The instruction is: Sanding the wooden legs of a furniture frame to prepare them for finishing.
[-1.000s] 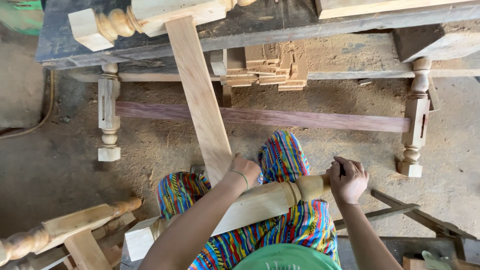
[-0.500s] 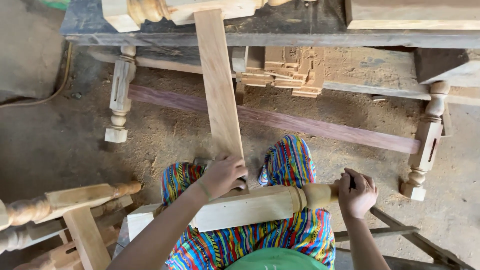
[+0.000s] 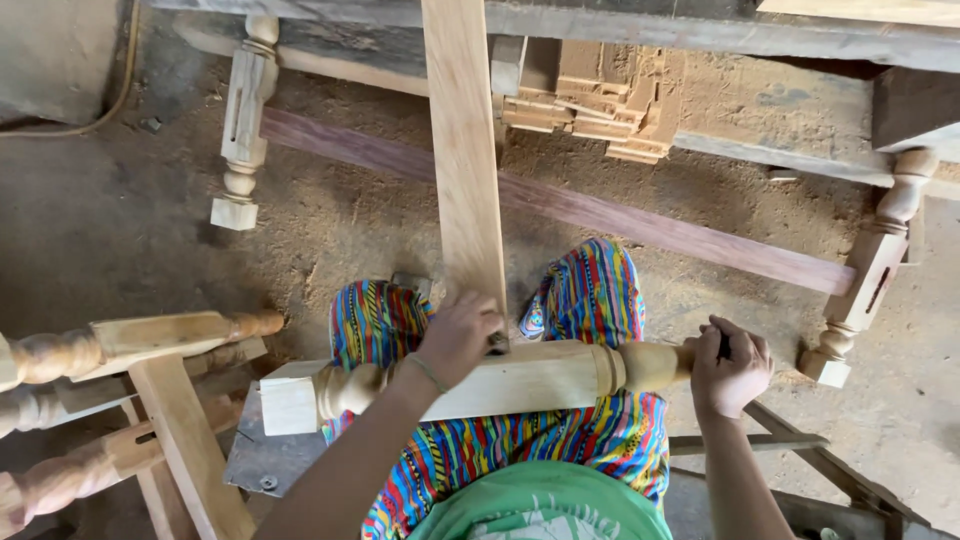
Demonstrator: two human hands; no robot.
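A pale turned wooden leg (image 3: 530,378) lies across my lap, over the bright striped trousers. My right hand (image 3: 730,368) is closed around its rounded right end. My left hand (image 3: 457,335) grips the lower end of a light flat board (image 3: 464,150), pressing it where it meets the leg's square part. The board runs up from the leg to the dark workbench edge (image 3: 640,22) at the top. Whether the board sits in a slot of the leg is hidden by my left hand.
A dark reddish rail (image 3: 640,225) joins two turned legs (image 3: 243,125) (image 3: 868,280) on the sawdust floor. Stacked wood offcuts (image 3: 600,100) lie under the bench. More turned leg assemblies (image 3: 120,345) sit at left. A dark stool frame (image 3: 800,455) stands lower right.
The view has shifted downward and left. The board has swung more upright, and the leg across my lap has levelled. My left hand stays at the board's lower end.
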